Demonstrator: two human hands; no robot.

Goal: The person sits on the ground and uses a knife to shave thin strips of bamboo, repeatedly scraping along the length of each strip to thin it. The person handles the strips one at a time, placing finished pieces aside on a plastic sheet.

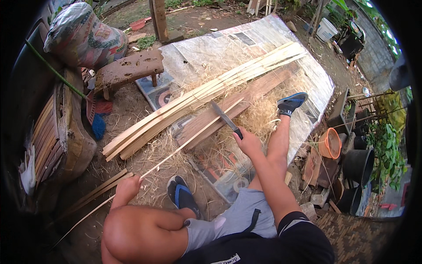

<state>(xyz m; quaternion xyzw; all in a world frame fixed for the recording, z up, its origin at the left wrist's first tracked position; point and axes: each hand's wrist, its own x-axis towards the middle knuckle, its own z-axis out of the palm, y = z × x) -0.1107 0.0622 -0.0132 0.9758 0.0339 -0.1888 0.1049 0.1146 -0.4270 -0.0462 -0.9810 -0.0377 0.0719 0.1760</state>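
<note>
My left hand (127,189) is closed around a long, thin, pale wood strip (179,152), beside my bent left knee. The strip runs up to the right over a dark brown plank (195,130), and its other end trails down to the lower left. My right hand (247,141) grips the black handle of a knife (226,116). The blade points up and to the left and crosses the strip above the plank. Curly pale shavings (259,115) lie around the plank. Just beyond it, a bundle of long pale slats (193,97) stretches diagonally.
A printed sheet (316,79) lies on the ground under the slats. To the left stand a low brown bench (132,70), a stuffed sack (85,37) and a wooden seat (74,127). An orange bucket (329,144) and black pots (358,166) stand at the right.
</note>
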